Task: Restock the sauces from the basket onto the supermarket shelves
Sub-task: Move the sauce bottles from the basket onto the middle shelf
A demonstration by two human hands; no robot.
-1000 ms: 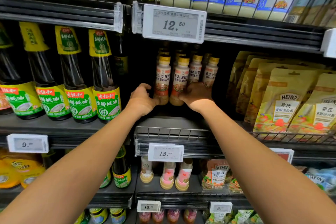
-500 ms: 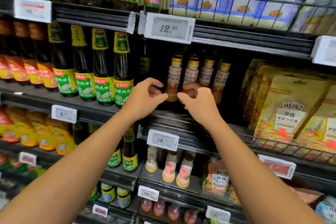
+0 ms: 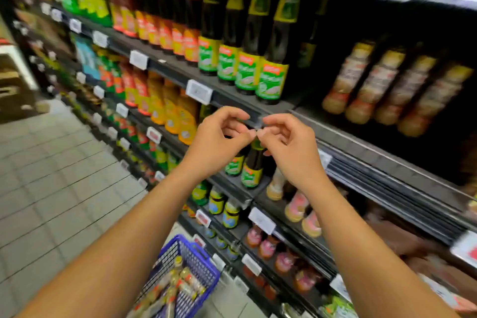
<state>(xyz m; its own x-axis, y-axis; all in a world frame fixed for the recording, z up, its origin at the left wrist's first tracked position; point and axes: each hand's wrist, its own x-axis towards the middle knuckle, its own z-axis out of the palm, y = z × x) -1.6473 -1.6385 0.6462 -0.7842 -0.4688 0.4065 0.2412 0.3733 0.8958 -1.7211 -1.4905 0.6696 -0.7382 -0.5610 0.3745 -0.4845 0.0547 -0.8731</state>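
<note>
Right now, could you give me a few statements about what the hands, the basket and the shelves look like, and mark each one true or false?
1. Both hands are empty. True: the left hand and right hand hold nothing, fingertips nearly meeting.
2. The basket is red. False: it is blue.
3. The basket has bottles in it. True.
4. The dark bottles with green labels lie on their sides. False: they stand upright on the shelf.
5. The pale sauce bottles with yellow caps are left of the green-labelled ones. False: they are to the right.

Grey tiled floor (image 3: 59,188), white price tags (image 3: 198,91), cardboard boxes (image 3: 13,90) far left.
</note>
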